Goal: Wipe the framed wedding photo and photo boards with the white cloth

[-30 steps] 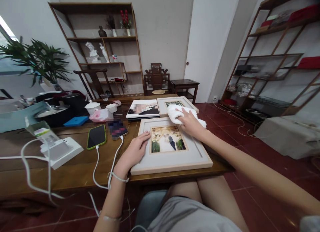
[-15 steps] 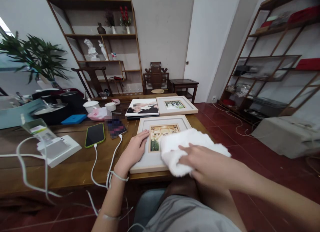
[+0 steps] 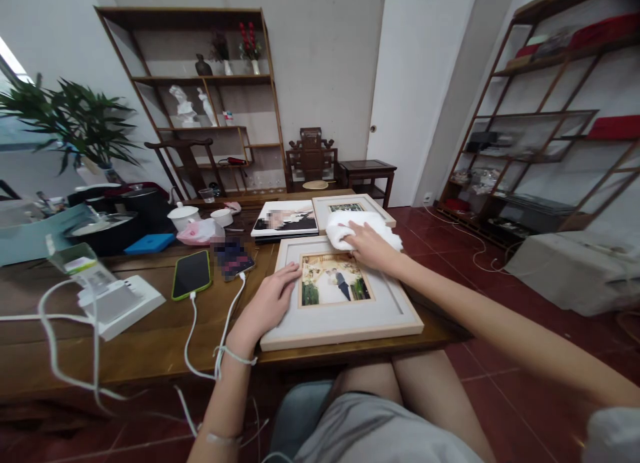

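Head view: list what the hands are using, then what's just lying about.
In use:
white fluffy cloth, held in the right hand
pale-wood rectangular picture frame with pale mat, under the left hand

Lying about:
dark-screened phone in a green case
flat blue rectangular object
pink-and-white plastic bag
white lidded pot

Fluffy cloth (image 3: pixel 373 218), matt pale wood
The cloth has a rough, towelling-like pile; the near frame (image 3: pixel 345 338) has a smooth wooden rim; the wooden table (image 3: pixel 165 343) has a slight sheen; the green-edged phone (image 3: pixel 193 275) looks glossy.
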The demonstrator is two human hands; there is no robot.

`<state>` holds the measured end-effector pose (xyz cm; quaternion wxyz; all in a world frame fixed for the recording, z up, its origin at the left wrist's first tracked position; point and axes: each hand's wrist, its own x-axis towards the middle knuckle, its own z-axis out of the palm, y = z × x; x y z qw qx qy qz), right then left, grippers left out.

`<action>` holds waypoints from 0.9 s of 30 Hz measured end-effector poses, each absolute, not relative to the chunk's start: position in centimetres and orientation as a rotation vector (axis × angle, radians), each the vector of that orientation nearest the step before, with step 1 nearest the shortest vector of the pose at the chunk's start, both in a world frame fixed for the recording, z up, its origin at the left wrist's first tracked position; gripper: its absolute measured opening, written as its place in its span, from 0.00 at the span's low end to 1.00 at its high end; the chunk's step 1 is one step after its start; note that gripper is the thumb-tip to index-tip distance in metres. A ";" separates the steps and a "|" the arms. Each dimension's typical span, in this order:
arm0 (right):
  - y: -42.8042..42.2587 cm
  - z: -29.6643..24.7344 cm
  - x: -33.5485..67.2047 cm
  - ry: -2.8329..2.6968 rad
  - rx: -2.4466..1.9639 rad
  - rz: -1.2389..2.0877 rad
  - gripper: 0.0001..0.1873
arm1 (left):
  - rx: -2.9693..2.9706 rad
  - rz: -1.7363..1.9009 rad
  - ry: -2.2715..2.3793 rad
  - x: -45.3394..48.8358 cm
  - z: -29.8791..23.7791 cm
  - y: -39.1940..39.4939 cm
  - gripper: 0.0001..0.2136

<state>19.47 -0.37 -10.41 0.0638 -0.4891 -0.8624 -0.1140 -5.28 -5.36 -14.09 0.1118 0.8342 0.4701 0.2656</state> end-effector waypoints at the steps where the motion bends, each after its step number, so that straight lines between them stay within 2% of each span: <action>1: 0.4 -10.2 19.5 -2.613 -1.469 -0.339 0.20 | 2.446 0.791 1.384 -5.3 -14.1 -5.3 0.18; 5: -0.2 -10.5 18.7 -2.671 -1.432 -0.297 0.18 | 2.429 0.861 1.393 -5.1 -14.4 -5.1 0.18; 10: -7.0 -10.8 17.9 -2.753 -1.346 -0.232 0.17 | 2.434 0.895 1.393 -5.0 -14.7 -5.0 0.19; 17: -14.7 -7.6 18.0 -2.820 -1.299 0.167 0.14 | 2.432 0.904 1.402 -5.0 -14.9 -5.0 0.19; 20: -13.6 -8.2 17.6 -2.763 -1.328 0.158 0.16 | 2.449 0.874 1.391 -5.0 -14.8 -5.1 0.19; 27: -3.8 -10.8 18.3 -2.698 -1.347 -0.256 0.17 | 2.481 0.836 1.377 -5.2 -14.3 -5.4 0.18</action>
